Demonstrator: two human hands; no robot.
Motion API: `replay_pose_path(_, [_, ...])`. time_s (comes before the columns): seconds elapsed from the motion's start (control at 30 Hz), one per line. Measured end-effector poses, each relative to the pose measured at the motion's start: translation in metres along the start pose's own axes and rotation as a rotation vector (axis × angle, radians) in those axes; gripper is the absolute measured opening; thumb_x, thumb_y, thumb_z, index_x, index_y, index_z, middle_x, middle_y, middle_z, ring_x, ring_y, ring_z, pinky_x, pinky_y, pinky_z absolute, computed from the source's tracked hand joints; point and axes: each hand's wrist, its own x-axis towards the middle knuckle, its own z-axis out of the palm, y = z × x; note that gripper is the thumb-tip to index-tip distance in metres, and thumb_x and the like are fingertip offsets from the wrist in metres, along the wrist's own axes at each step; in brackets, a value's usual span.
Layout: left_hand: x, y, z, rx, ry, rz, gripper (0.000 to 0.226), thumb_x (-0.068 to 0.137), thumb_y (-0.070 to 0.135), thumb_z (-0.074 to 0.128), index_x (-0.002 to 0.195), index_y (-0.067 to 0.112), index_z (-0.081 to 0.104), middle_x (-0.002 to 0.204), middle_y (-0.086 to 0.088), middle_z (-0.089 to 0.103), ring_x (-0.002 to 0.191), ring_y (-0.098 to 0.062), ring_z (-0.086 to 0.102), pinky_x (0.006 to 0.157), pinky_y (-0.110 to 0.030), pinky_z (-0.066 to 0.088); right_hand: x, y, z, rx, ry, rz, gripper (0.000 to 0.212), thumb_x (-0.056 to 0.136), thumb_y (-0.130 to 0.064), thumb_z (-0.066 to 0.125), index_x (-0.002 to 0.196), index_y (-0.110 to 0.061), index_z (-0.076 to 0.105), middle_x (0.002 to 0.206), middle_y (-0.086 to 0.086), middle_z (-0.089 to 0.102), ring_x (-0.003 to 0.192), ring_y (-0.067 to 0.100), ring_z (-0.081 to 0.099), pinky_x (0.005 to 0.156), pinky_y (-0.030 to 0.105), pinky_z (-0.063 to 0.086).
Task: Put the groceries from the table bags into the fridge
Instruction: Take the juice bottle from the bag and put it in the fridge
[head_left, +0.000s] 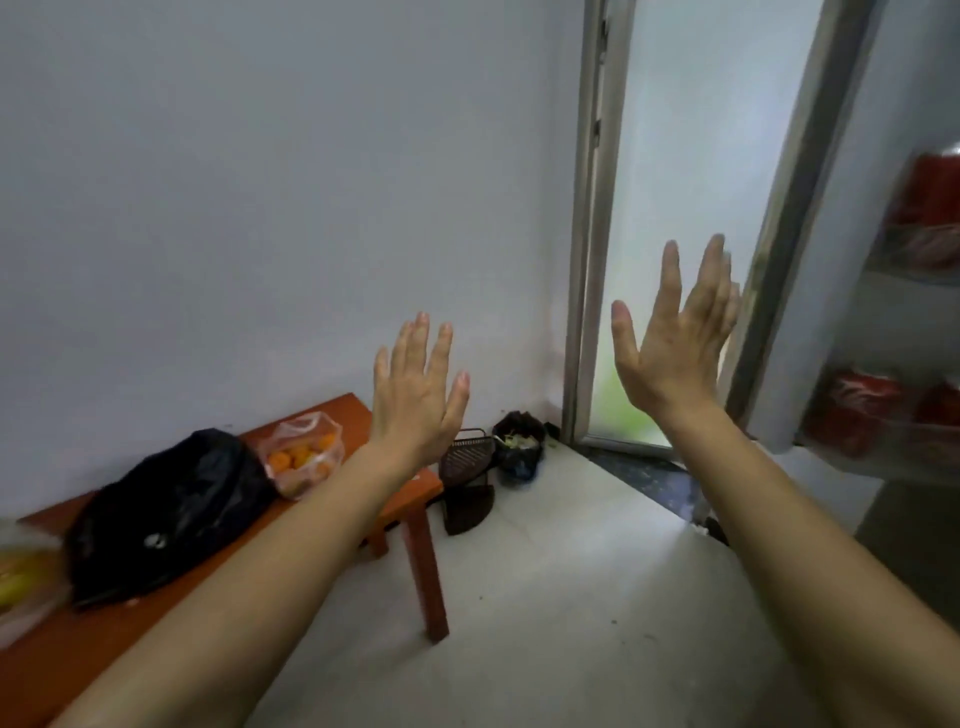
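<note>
Both hands up, backs to the camera, holding nothing: left hand (415, 400) has its fingers (418, 343) straight and slightly spread, raised above the right end of the orange-brown wooden tabletop (358, 413); right hand (675, 348) has its fingers (670, 275) straight and spread, beside the edge of the open white fridge door (831, 249). Can't tell if it touches the door. Groceries are on the tabletop: crumpled black plastic bag (171, 514) in the middle, clear plastic bag of orange fruit (304, 454) just to its right, touching it, and a blurred clear bag with yellow produce (21, 577) at the left frame edge. Fridge door shelves hold red packages (857, 415), too blurred to identify. On the pale floor (545, 597) by the wall corner: dark mesh basket (466, 457) near the table leg, small black bag of scraps (517, 441) just beside it. Frosted glass door (675, 156) in a grey frame between wall and fridge.
</note>
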Motion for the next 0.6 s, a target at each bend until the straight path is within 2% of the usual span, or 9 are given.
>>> replay_pose_path(0.1, [-0.068,-0.1,-0.025,0.021,-0.037,-0.123,0.071,0.097,0.053,0.014,0.158,0.017,0.016,0.167,-0.01,0.004,0.153,-0.026,0.004,0.121,-0.052,0.01,-0.059,-0.099,0.048,0.107,-0.146,-0.04,0.075,0.098,-0.049,0.043,0.158,-0.013,0.017,0.165,0.023,0.003,0.154,0.037,0.002,0.123,0.054,0.006])
replay_pose_path(0.27, [-0.17,-0.257,-0.076,0.123,-0.084,-0.368,0.075,0.095,0.055,0.009,0.158,0.016,0.021,0.166,-0.011,0.01,0.153,-0.027,0.008,0.121,-0.053,0.013,-0.15,-0.255,0.115,0.168,-0.482,-0.229,0.075,0.097,-0.048,0.046,0.158,-0.017,0.016,0.165,0.02,0.005,0.152,0.037,0.009,0.121,0.056,0.02])
replay_pose_path(0.4, [-0.235,-0.353,-0.101,0.208,-0.143,-0.541,0.076,0.095,0.057,0.003,0.158,0.016,0.015,0.167,-0.01,0.007,0.153,-0.026,0.004,0.123,-0.052,0.008,-0.184,-0.348,0.146,0.231,-0.635,-0.292,0.069,0.101,-0.046,0.044,0.158,-0.017,0.017,0.166,0.016,0.007,0.153,0.033,0.011,0.121,0.047,0.019])
replay_pose_path(0.5, [-0.282,-0.415,-0.109,0.239,-0.169,-0.672,0.081,0.093,0.061,-0.003,0.159,0.017,0.015,0.166,-0.01,0.009,0.153,-0.027,0.006,0.122,-0.055,0.01,-0.207,-0.415,0.176,0.31,-0.728,-0.407,0.063,0.1,-0.043,0.044,0.153,-0.014,0.028,0.162,0.019,0.02,0.149,0.037,0.022,0.118,0.051,0.029])
replay_pose_path(0.6, [-0.311,-0.457,-0.111,0.228,-0.185,-0.753,0.074,0.096,0.057,0.005,0.158,0.018,0.017,0.166,-0.009,0.009,0.153,-0.028,0.007,0.12,-0.055,0.011,-0.232,-0.472,0.211,0.359,-0.812,-0.503,0.063,0.1,-0.044,0.045,0.154,-0.014,0.029,0.161,0.017,0.026,0.148,0.035,0.026,0.117,0.048,0.029])
